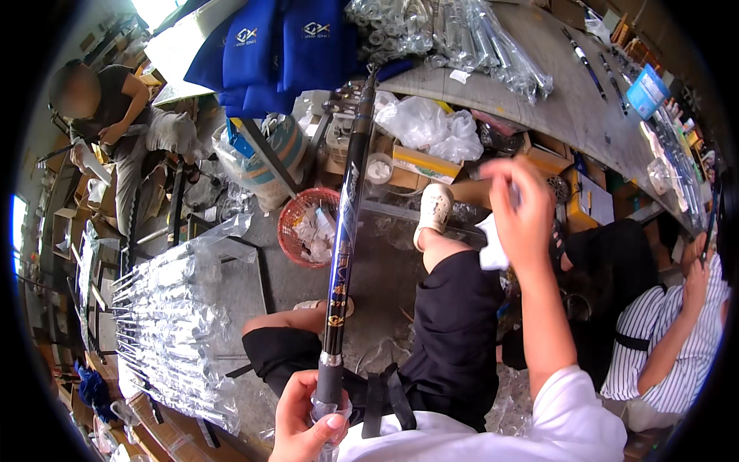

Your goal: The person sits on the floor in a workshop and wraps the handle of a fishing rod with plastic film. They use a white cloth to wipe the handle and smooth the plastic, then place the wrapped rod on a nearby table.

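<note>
A dark blue and black fishing rod (345, 254) stands almost upright in front of me, its sections pushed together. My left hand (308, 420) is closed round its dark grip near the lower edge, where clear plastic wrap (336, 408) also shows. Raised to the right, apart from the rod, is my right hand (523, 204), its fingertips smeared by motion. A white piece of cloth or paper (493, 245) hangs from the palm side, seemingly pinched by the curled lower fingers. The rod's upper end reaches the table edge beside blue cloth bags (312, 54).
Plastic-wrapped rods (169, 331) lie in rows at left. A red basket (305, 250) with white scraps stands on the floor. The table (539, 115) bears wrapped parts (493, 46) and a blue tub (648, 91). One person (670, 323) sits close at right, another (115, 115) far left.
</note>
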Available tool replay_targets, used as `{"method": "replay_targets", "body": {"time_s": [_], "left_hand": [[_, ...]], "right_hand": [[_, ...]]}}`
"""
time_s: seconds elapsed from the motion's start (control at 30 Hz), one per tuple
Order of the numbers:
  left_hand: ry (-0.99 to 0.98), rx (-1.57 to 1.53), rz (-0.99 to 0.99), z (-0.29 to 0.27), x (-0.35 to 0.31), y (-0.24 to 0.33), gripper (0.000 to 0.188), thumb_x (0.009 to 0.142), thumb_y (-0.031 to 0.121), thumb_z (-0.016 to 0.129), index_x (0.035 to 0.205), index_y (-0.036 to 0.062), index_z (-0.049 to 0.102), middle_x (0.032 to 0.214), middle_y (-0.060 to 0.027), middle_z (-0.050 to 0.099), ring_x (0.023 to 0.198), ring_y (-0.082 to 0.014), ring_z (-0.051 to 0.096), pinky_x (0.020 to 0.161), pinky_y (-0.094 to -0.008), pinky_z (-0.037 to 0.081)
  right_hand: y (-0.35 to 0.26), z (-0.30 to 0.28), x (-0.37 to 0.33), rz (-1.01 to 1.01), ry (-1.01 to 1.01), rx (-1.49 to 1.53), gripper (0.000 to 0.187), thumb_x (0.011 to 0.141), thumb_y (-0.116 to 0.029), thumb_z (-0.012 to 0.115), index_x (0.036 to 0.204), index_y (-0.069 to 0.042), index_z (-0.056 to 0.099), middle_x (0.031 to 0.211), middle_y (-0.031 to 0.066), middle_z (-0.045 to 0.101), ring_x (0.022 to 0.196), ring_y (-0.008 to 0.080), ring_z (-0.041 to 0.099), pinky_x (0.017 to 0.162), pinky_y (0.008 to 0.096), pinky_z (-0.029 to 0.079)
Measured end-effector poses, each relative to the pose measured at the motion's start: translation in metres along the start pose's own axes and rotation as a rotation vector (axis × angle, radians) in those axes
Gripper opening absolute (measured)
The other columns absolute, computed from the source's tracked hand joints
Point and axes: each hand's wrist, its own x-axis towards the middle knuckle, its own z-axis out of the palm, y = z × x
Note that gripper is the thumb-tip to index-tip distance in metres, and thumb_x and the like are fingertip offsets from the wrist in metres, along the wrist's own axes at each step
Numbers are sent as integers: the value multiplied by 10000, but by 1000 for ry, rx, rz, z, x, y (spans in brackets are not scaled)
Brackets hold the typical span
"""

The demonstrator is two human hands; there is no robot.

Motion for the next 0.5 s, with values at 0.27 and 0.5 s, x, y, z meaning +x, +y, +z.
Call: {"method": "replay_targets", "body": {"time_s": [0.27, 0.5], "left_hand": [[-2, -67, -29, -5, 8, 1, 413, 772, 117, 678, 1092, 52, 426, 679, 6, 445, 484, -33, 366, 409, -158, 291], [30, -90, -43, -14, 14, -1, 404, 774, 101, 674, 1090, 58, 427, 691, 1, 454, 486, -30, 372, 407, -151, 297]], "right_hand": [[61, 52, 103, -121, -118, -593, 271, 849, -292, 574, 1011, -81, 628, 1083, 65, 528, 701, 313, 621, 638, 405, 495], [65, 47, 94, -159, -151, -599, 319, 792, -294, 645, 1011, -64, 625, 1131, 6, 544, 752, 271, 626, 668, 378, 490]]}}
